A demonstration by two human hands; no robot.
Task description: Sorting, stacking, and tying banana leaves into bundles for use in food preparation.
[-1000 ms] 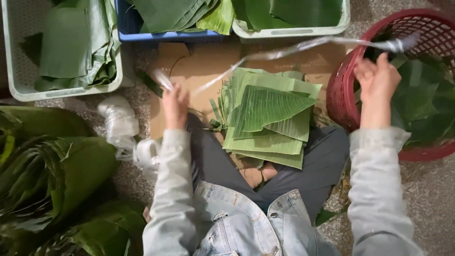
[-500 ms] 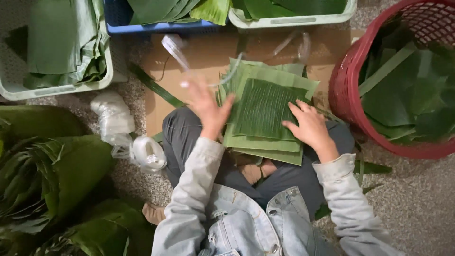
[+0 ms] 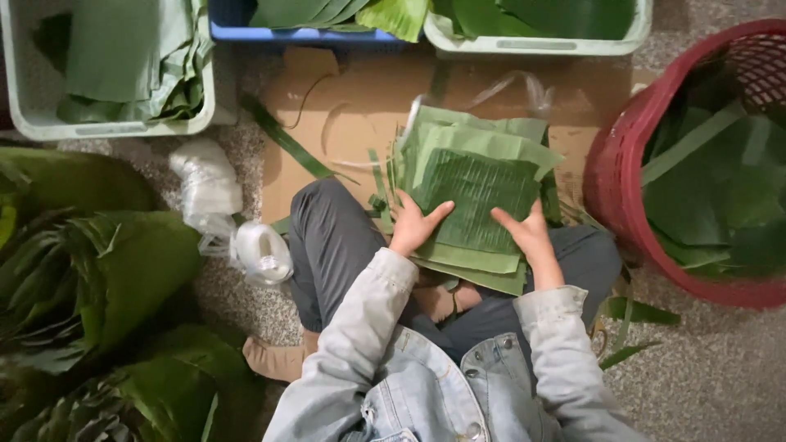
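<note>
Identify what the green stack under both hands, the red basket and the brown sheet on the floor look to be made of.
Stack: cut plant leaves, likely banana; fine parallel ribs, matte green. Red basket: apparently moulded plastic, slightly glossy, lattice wall. Brown sheet: seemingly flattened cardboard, dull, with torn curls. Left hand and right hand rest flat on the stack.

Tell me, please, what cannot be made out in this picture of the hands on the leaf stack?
- Stack of cut green banana leaves, head view: its count, since upper leaves cover the lower ones.
- Red plastic basket: cut off by the right edge.
- Left hand and right hand: palms face down, so any grip is hidden.
- Clear plastic strip on cardboard: blurred.
</note>
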